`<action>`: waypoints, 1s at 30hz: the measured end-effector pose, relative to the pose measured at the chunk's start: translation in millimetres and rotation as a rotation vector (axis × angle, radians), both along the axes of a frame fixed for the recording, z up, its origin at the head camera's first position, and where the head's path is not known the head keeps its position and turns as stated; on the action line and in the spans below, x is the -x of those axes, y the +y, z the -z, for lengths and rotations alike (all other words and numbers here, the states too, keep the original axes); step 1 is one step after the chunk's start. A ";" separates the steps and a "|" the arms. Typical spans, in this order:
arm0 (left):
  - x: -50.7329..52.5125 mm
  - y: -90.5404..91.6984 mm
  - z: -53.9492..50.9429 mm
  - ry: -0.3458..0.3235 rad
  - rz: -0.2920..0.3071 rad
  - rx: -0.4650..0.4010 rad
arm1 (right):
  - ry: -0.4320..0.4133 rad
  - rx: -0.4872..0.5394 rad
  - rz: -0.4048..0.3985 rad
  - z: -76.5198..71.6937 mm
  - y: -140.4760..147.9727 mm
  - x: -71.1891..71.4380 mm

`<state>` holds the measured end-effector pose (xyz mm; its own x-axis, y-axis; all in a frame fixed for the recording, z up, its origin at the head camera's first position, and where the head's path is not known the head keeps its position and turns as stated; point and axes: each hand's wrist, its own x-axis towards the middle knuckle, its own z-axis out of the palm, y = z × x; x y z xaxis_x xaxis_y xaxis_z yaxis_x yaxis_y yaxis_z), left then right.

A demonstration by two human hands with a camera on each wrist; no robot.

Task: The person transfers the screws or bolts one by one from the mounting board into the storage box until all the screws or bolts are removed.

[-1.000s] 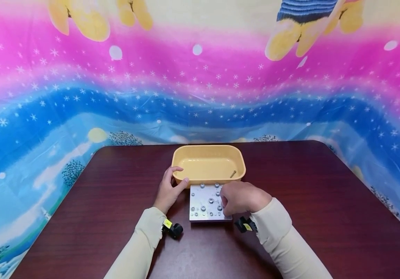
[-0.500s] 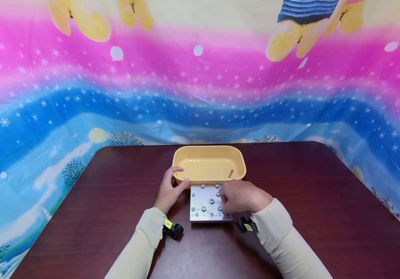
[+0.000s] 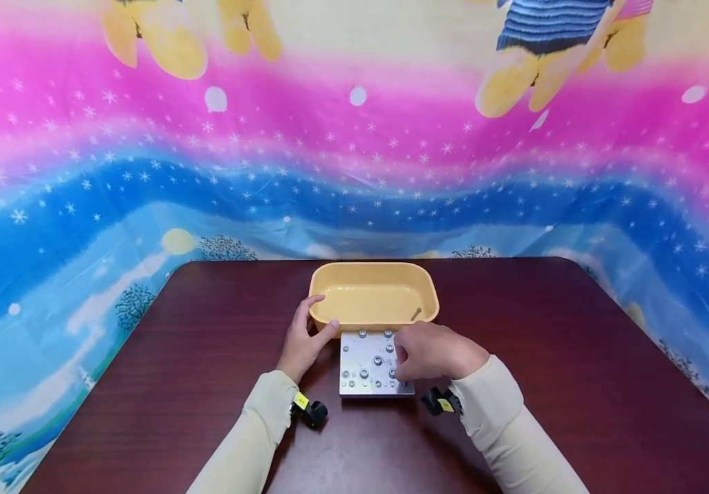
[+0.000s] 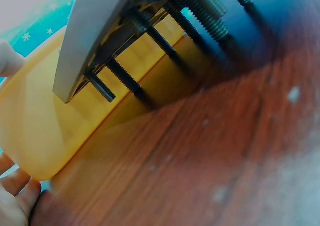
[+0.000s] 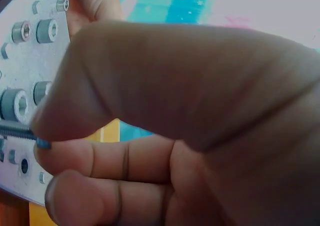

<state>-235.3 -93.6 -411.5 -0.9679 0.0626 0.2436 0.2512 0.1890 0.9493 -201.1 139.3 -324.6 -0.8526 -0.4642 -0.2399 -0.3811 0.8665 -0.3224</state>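
A screw (image 5: 17, 130) in the right hand (image 3: 434, 351), a yellow tray (image 3: 366, 302) in the left hand (image 3: 301, 350)

Over on the left, a cream sleeve (image 3: 255, 425) reaches in across the dark red-brown counter (image 3: 224, 309), a small black camera (image 3: 314, 414) strapped at its wrist. The left hand is half spread, thumb well apart from the fingers, and has hold of the tray's near left corner: thumb along the front wall, a fingertip over the rim. The tray sits toward the far edge, near the middle, with a loose bolt (image 3: 416, 314) lying slanted in its right end.

Just in front of it is a silvery metal plate (image 3: 359, 353), dotted with socket-head bolts (image 3: 364, 373). From low on the left I can see threaded shanks (image 4: 206, 19) sticking down from its underside. I can't tell whether plate and tray touch.

At the plate's right side the right hand is drawn in, thumb and forefinger pinching the screw over the plate. Where the screw's far end goes, I can't make out. Another cream sleeve runs off to the lower right, a second camera (image 3: 439, 402) at its wrist. Behind it all, right across, hangs a pink and blue cloth (image 3: 354, 151) printed with snowflakes.
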 end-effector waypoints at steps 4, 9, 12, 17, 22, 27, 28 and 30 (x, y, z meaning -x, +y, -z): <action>-0.2 -2.7 1.5 -0.006 -0.004 -0.011 | 0.012 0.017 -0.019 -1.7 1.2 2.3; 1.1 -6.3 2.8 0.029 -0.009 -0.022 | 0.022 0.076 -0.051 -7.4 4.0 5.6; 6.7 -8.9 9.3 0.049 -0.013 -0.028 | 0.046 0.141 -0.093 -11.1 7.3 8.3; 22.5 -10.8 26.2 0.049 -0.035 -0.034 | 0.133 0.280 -0.175 -14.0 12.0 16.2; 25.9 -7.4 31.6 0.049 -0.058 -0.002 | 0.240 0.355 -0.155 -10.7 14.3 24.5; 26.0 -2.0 35.8 0.057 -0.078 0.017 | 0.329 0.416 -0.083 1.4 16.7 35.3; 26.2 -1.9 36.1 0.061 -0.081 0.019 | 0.344 0.433 -0.074 4.8 16.2 38.3; 26.5 -2.2 36.4 0.074 -0.086 0.018 | 0.362 0.471 -0.058 12.7 14.8 44.8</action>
<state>-261.8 -95.8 -447.9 -0.9491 -0.0153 0.3145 0.3028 0.2299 0.9249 -245.9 154.1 -337.3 -0.8116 -0.4984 0.3048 -0.5812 0.6359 -0.5077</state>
